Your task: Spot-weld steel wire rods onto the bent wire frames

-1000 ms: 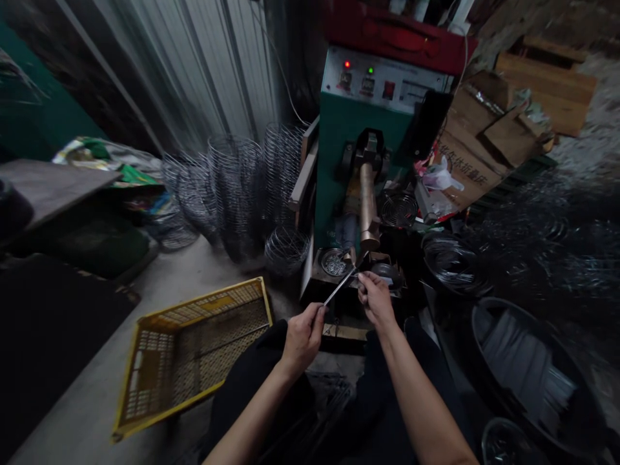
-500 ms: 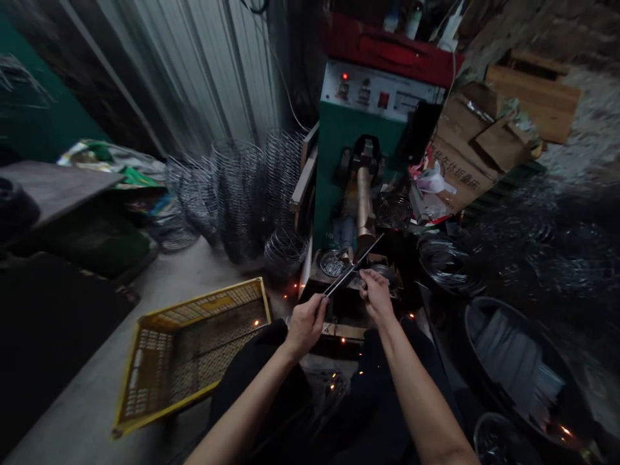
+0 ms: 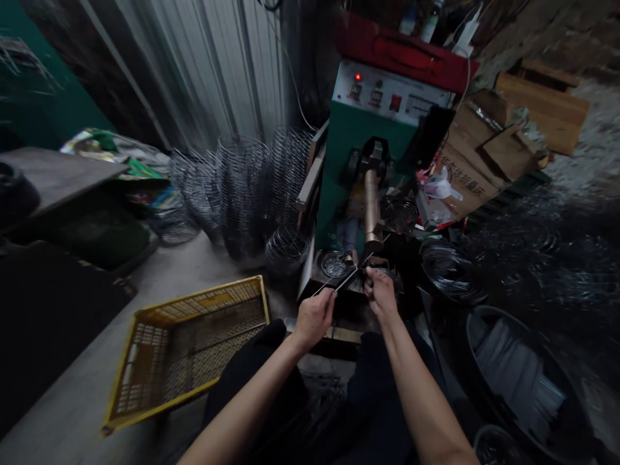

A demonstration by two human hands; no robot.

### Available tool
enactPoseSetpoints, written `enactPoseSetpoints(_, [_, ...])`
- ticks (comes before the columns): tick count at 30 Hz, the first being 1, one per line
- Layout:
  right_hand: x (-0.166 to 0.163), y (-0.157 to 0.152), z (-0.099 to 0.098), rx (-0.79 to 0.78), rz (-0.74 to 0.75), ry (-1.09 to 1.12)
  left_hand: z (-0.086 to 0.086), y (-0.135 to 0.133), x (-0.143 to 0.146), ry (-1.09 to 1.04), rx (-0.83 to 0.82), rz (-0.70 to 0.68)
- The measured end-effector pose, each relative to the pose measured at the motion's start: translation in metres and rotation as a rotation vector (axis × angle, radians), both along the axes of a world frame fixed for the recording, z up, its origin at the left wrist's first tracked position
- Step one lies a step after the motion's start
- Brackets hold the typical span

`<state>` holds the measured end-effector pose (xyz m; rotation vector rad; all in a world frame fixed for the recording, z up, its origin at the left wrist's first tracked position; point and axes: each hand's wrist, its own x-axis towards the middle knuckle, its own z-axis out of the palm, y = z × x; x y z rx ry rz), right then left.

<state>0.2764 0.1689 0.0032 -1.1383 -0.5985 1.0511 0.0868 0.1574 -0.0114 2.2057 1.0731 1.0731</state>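
Observation:
My left hand [image 3: 314, 318] is closed on a thin metal rod [image 3: 347, 279], which slants up and away toward the welding machine's electrodes. Closed in a pinch beside the rod's far part is my right hand [image 3: 381, 292]; what its fingertips hold is too small to make out. Just above both hands stands the green welding machine [image 3: 324, 194] with a copper-coloured upper arm [image 3: 372, 203]. A round dish [image 3: 333, 263] of small shiny metal pieces sits left of the electrodes. Shadow hides where the rod meets the machine.
A yellow plastic crate [image 3: 198, 300] lies to the left on the floor. Wire coils [image 3: 242, 194] stand behind it. On the right are a black tub [image 3: 472, 323] with grey metal pieces, more wire coils [image 3: 448, 271] and a cardboard box [image 3: 465, 168].
The flying sparks are gone. My left hand has shifted slightly right and down, and the rod's far end sits lower. My right hand stays close to the rod; the whole view has shifted a little.

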Motion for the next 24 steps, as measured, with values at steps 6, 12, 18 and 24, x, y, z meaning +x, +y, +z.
enactPoseSetpoints(6, [0.003, 0.001, 0.000, 0.005, -0.003, -0.055, 0.006, 0.001, -0.002, -0.041, -0.072, 0.022])
enactPoseSetpoints(12, [0.007, -0.025, 0.000, -0.081, 0.055, -0.145, 0.007, 0.008, -0.006, 0.025, -0.013, -0.009])
enactPoseSetpoints(18, [-0.009, -0.100, -0.032, -0.288, 0.249, -0.292, 0.012, -0.012, -0.053, 0.307, 0.153, -0.027])
enactPoseSetpoints(24, [-0.025, -0.168, -0.060, -0.383, 0.470, -0.455, 0.005, -0.039, -0.176, 0.259, 0.000, 0.182])
